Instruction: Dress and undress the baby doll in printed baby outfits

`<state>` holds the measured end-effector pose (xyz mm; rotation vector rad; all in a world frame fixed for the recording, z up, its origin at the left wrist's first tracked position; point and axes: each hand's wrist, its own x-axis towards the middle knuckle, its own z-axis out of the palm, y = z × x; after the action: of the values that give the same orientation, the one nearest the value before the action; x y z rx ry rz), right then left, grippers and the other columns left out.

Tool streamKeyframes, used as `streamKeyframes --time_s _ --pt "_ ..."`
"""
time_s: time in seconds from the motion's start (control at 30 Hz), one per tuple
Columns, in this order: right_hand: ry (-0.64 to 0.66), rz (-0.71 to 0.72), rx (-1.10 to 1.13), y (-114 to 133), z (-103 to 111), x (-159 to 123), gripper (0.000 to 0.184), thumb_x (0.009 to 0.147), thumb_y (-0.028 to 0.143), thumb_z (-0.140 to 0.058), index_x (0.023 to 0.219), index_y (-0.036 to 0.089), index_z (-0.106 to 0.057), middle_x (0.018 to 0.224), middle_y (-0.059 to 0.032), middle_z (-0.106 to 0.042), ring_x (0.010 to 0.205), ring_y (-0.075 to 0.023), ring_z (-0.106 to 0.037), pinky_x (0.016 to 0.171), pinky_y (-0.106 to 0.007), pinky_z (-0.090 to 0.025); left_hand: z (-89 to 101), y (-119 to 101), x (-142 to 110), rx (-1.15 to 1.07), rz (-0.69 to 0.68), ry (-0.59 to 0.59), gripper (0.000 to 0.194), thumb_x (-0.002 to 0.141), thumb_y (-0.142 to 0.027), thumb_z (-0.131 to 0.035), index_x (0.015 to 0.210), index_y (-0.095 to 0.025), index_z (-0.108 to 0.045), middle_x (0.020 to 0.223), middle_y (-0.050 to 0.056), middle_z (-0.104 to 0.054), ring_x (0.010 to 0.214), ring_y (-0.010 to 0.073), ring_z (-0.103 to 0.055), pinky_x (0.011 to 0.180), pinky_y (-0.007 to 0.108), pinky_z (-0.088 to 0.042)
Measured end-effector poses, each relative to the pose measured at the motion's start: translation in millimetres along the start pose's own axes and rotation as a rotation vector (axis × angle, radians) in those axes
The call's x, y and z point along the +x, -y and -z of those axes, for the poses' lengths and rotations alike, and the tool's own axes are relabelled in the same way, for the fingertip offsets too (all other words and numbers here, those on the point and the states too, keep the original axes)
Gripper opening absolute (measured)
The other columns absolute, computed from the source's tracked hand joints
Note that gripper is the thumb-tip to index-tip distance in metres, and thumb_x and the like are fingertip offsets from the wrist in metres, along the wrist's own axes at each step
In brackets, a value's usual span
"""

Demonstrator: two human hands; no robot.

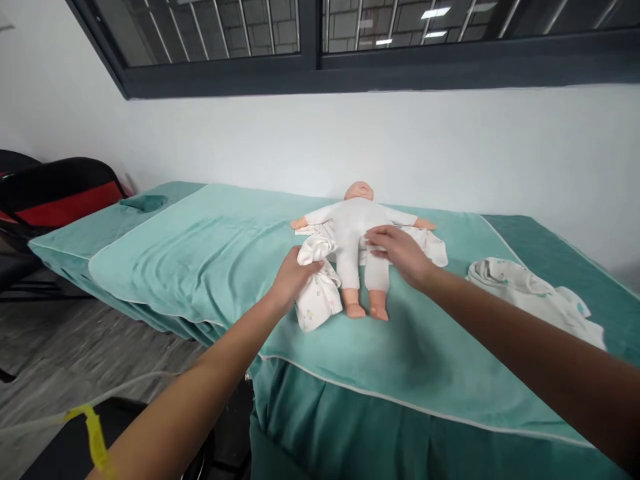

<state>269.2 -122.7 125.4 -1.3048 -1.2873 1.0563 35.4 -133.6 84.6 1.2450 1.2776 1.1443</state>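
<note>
A baby doll [357,220] with a white cloth body lies on its back on the green bed cover [200,253], head towards the wall and arms spread. Under its arms and back is a white patterned baby garment [320,303], part of it bunched up beside the doll's leg. My left hand [295,277] is closed on that bunched part, left of the doll. Over the doll's hip and upper leg is my right hand [397,250], fingers stretched out and slightly apart; whether its fingertips touch the doll is hard to tell.
Another white patterned garment [535,297] lies crumpled on the bed at the right. Black and red chairs [70,190] stand at the left. A white wall [250,143] with a dark-framed window [310,67] runs behind the bed.
</note>
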Motion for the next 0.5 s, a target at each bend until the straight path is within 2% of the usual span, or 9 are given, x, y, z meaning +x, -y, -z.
streamKeyframes --time_s 0.1,0.2,0.23,0.27,0.3,0.37,0.5 --pt "-0.128 0.067 -0.102 -6 28 50 0.019 0.080 0.034 -0.069 0.094 0.021 -0.064 0.109 -0.0068 -0.067 0.106 -0.0224 -0.064 0.094 -0.039 -0.053 -16.4 1 29 0.341 -0.047 -0.043 0.049 0.078 -0.031 -0.070 0.123 -0.017 -0.058 0.130 0.015 -0.063 0.119 0.0335 -0.063 0.098 0.046 -0.051" --pt "-0.247 0.070 -0.325 -22 48 102 0.038 0.079 0.036 -0.069 0.112 0.021 -0.059 0.123 -0.0113 -0.063 0.116 -0.0270 -0.061 0.101 -0.044 -0.050 -33.5 -1 43 0.787 -0.259 -0.121 0.050 0.085 -0.026 -0.065 0.132 -0.016 -0.054 0.157 0.020 -0.039 0.149 0.0378 -0.032 0.120 0.057 -0.028" --pt "-0.270 0.081 -0.406 -29 53 119 0.047 0.079 0.038 -0.070 0.120 0.020 -0.056 0.132 -0.0138 -0.059 0.122 -0.0287 -0.058 0.104 -0.045 -0.048 -38.6 -3 44 0.868 -0.361 -0.107 0.048 0.088 -0.027 -0.061 0.135 -0.015 -0.052 0.161 0.019 -0.035 0.153 0.0363 -0.024 0.123 0.058 -0.020" --pt "-0.277 0.098 -0.475 -35 57 136 0.056 0.078 0.040 -0.070 0.127 0.019 -0.053 0.140 -0.0163 -0.054 0.128 -0.0300 -0.054 0.106 -0.045 -0.046 -43.6 -6 43 0.883 -0.452 -0.060 0.046 0.092 -0.028 -0.056 0.136 -0.015 -0.051 0.160 0.018 -0.036 0.154 0.0334 -0.023 0.125 0.056 -0.017" --pt "-0.265 0.112 -0.522 -41 62 153 0.063 0.079 0.043 -0.071 0.133 0.018 -0.049 0.145 -0.0185 -0.049 0.132 -0.0308 -0.051 0.108 -0.045 -0.045 -48.5 -10 43 0.847 -0.505 0.006 0.045 0.096 -0.031 -0.050 0.137 -0.015 -0.051 0.158 0.017 -0.041 0.152 0.0306 -0.027 0.125 0.053 -0.020" --pt "-0.210 0.091 -0.556 -49 70 185 0.075 0.079 0.049 -0.071 0.141 0.015 -0.042 0.146 -0.0209 -0.049 0.130 -0.0315 -0.053 0.108 -0.045 -0.045 -58.3 -17 42 0.725 -0.460 0.094 0.044 0.098 -0.038 -0.045 0.135 -0.015 -0.053 0.150 0.017 -0.050 0.146 0.0296 -0.039 0.122 0.049 -0.029" --pt "-0.042 -0.042 -0.568 -53 85 239 0.095 0.076 0.060 -0.074 0.151 0.017 -0.033 0.135 -0.0190 -0.062 0.120 -0.0337 -0.062 0.108 -0.049 -0.045 -77.6 -19 58 0.479 -0.083 0.136 0.044 0.091 -0.046 -0.054 0.126 -0.018 -0.058 0.132 0.019 -0.064 0.126 0.0375 -0.057 0.105 0.056 -0.045"
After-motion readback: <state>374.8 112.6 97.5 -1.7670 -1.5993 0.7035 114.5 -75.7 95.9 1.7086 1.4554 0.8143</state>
